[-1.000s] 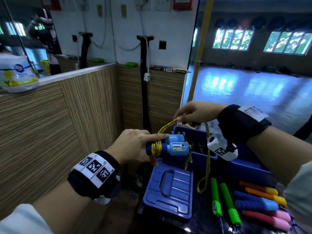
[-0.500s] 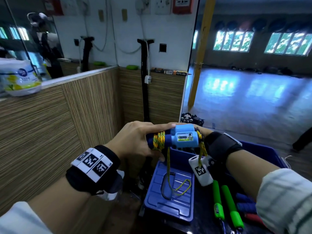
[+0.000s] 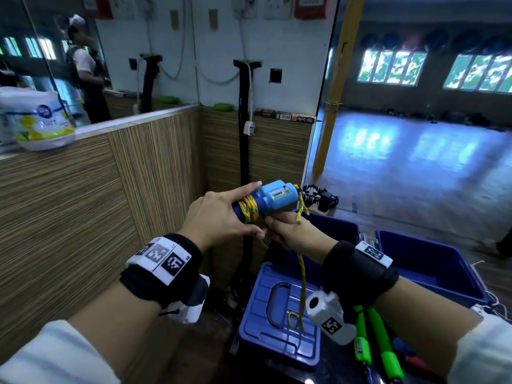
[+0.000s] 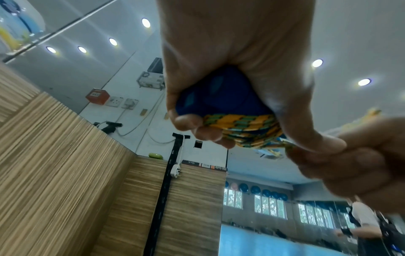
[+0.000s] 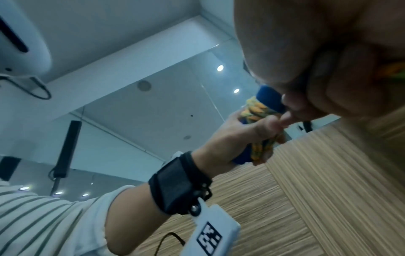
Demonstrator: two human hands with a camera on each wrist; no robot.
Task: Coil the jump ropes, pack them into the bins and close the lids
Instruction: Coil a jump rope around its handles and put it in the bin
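On the ledge at the far left, well away from the closed blue lid [image 3: 279, 314] that serves as the marker here, sits a white packet with lemons printed on it [image 3: 36, 120]. Wood-grain panelling [image 3: 83, 195] runs from there toward the corner.

Up and to the left of the lid, the person's left hand [image 3: 219, 217] is wrapped round the dark blue handles of the jump rope [image 3: 273, 199], thumb and fingers curled about them where the yellow-green cord [image 3: 249, 209] is wound in tight turns; the forefinger lies stretched along the top toward the light blue counter housing. From the left wrist view the fingers plainly grip the handles and the wound cord together.

Directly above the lid, just under the handles, the right hand [image 3: 291, 231] meets the left, its fingers curled and pinching the cord below the housing. The two hands touch. A loose tail of cord drops from that hand straight down, and its end hangs over the lid near the recessed handle; whether it touches the surface I cannot tell.

Behind the lid stands a blue bin [image 3: 332, 228], partly hidden by the right forearm, and to the right of that a second open blue bin [image 3: 432, 261]. Right of the lid, near its front edge, lie green rope handles [image 3: 379, 347] side by side.
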